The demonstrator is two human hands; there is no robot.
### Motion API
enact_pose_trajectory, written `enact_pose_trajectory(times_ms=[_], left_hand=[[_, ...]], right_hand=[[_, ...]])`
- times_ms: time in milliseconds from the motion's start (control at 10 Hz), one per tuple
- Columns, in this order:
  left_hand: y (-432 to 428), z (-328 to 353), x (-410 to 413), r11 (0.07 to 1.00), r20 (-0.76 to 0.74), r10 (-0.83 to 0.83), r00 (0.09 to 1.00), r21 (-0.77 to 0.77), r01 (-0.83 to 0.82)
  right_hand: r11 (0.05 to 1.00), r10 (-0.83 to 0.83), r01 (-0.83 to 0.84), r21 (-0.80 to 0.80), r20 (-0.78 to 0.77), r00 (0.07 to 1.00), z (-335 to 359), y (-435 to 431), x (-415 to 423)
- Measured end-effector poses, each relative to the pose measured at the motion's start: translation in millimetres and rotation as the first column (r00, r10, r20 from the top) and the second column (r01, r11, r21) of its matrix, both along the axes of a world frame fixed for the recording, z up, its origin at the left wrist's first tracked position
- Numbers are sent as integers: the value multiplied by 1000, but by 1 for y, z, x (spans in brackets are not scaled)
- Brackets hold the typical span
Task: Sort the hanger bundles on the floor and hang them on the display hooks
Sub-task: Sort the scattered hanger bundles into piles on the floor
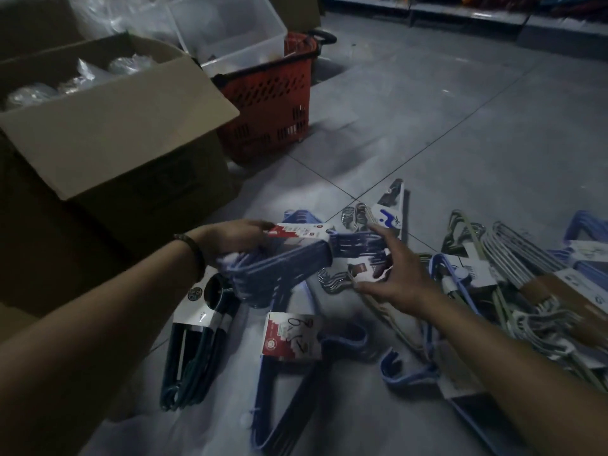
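Observation:
Several hanger bundles lie on the grey tiled floor. My left hand (230, 240) grips a dark blue hanger bundle (289, 261) with a red-and-white label, lifted just above the floor. My right hand (399, 274) reaches to the bundle's right end, with finger and thumb spread around a brown-and-white label (370, 269). Below lie another dark blue bundle (286, 383) with a red label and a teal bundle (194, 350). Grey and pale green bundles (526, 278) are piled at the right. Chrome hooks (353, 215) show behind my right hand.
A large open cardboard box (115, 133) with plastic-wrapped goods stands at the left. Behind it are a red shopping basket (273, 100) and a clear plastic tub (230, 31). Store shelving (477, 14) runs along the far wall.

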State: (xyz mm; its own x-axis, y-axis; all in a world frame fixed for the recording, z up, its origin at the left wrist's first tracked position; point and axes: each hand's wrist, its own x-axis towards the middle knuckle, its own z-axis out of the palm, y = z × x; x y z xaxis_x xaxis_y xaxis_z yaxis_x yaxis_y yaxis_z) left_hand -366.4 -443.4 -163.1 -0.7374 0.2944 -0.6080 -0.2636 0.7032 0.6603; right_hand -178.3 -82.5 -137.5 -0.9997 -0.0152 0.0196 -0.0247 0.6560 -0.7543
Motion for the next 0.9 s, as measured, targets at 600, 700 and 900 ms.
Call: enact_pose_trajectory(times_ms=[600, 700, 900], left_hand=[[86, 86, 113, 919, -6, 119, 993, 380, -108], [79, 64, 121, 944, 99, 80, 992, 313, -108], [64, 45, 134, 977, 275, 84, 958, 166, -134]], right_hand=[[492, -180, 572, -656, 566, 804, 34, -10, -22], [600, -148, 600, -529, 664, 733, 14, -16, -15], [788, -203, 508, -348, 633, 747, -31, -30, 2]])
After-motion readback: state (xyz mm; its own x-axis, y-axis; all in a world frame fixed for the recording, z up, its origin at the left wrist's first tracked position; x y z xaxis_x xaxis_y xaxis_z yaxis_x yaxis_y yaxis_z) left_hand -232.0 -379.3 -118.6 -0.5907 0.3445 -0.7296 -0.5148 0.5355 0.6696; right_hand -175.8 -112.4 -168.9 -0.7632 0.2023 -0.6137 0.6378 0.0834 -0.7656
